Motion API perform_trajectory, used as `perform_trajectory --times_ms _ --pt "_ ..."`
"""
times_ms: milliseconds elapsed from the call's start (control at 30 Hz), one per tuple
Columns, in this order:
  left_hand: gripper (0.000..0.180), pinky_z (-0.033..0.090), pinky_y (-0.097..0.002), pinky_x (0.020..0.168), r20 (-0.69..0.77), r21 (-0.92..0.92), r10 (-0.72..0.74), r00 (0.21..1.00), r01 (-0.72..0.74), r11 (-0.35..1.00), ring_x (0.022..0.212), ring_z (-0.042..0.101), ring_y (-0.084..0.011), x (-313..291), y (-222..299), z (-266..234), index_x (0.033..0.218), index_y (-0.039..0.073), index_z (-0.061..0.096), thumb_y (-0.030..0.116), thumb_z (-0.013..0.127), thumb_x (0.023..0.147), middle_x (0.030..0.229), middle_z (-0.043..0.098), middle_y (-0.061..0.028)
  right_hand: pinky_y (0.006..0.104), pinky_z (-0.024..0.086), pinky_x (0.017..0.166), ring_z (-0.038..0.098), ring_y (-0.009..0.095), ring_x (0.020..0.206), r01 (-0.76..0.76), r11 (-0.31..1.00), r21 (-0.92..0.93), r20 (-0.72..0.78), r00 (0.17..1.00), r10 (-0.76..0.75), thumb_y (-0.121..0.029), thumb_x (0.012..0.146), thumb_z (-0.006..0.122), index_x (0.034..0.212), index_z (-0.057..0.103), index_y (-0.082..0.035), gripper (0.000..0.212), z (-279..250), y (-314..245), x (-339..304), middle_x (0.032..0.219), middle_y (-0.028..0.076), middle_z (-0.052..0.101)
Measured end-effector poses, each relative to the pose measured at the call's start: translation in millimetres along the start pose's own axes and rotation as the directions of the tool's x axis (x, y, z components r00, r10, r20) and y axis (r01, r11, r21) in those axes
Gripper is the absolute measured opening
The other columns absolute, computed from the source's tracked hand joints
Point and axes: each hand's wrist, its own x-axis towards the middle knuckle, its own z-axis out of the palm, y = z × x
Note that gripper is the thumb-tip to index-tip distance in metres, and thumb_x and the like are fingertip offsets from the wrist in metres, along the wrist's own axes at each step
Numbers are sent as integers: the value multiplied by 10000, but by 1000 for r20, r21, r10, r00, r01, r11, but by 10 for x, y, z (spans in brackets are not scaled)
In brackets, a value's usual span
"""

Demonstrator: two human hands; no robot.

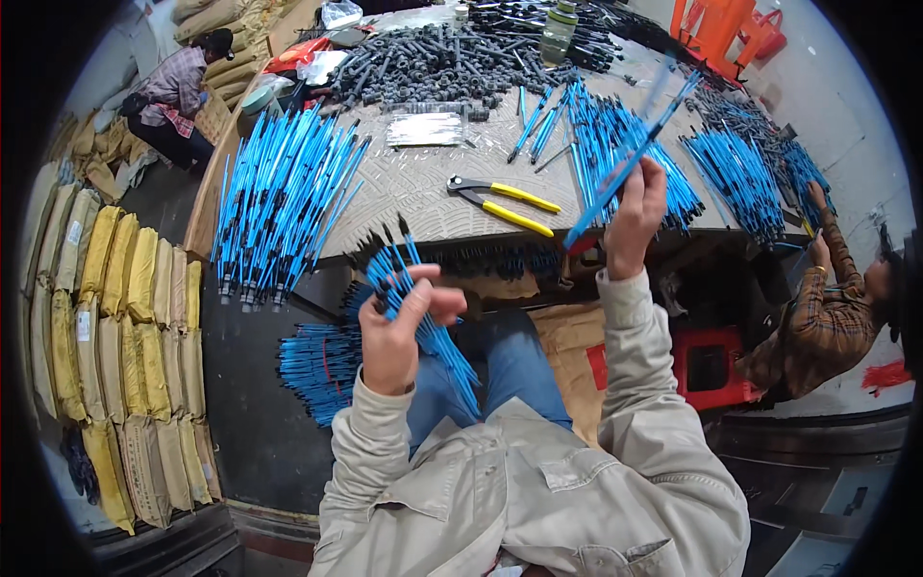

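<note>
Blue rods point(437, 346), thin & black-tipped, sit bunched in the L hand point(389, 337), slanting through it above the lap. Grip there: thumb clamped across the front of the bunch, fingers reaching past it to the R, partly bent; palm contact hidden. Hold is nearer the upper end: black tips poke out above the thumb, blue lengths run down & R over the jeans point(529, 375). R hand point(636, 207) is higher, well apart from the L, pinching a slanting rod point(598, 205) btwn thumb & fingers, approx. midway along; low L end to high R end, blurred, so can't tell if 1 or several. Behind it on the table point(413, 192): middle rod pile point(601, 125). L rod pile point(279, 192) overhangs the near edge. Yellow-handled pliers point(524, 196) lie btwn these 2 piles. Farther back: grey fittings point(433, 62), heaped, w/ clear bottle point(558, 40) at the R side. More bundled rods point(315, 370) sit lower, beside the L forearm. Co-worker point(822, 332) at far R, hands near more rods.
</note>
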Motion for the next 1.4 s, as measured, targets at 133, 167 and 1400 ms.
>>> perform_trajectory --times_ms 133,167,1400 --pt "252 535 -336 690 -190 -132 -43 981 18 991 818 663 -254 64 44 5 1109 -18 533 148 488 925 963 651 -198 226 438 504 509 84 552 -165 986 33 254 955 151 -76 942 438 1014 503 -2 123 -86 -361 -731 752 29 540" --pt "257 537 -345 710 -180 -142 -13 984 -13 990 846 659 -260 110 69 43 1108 -18 533 160 484 929 981 647 -197 226 438 504 509 84 552 -191 980 49 267 948 171 -76 942 438 1014 503 -2 123 -75 -412 -880 752 29 540" --pt "139 422 -247 516 -323 -254 110 940 -198 947 560 500 -107 537 -46 211 948 23 573 27 634 823 763 579 -36 239 442 551 540 138 598 12 987 -163 850 510 134 -24 837 565 961 623 3 140 190 -81 -584 735 73 582"
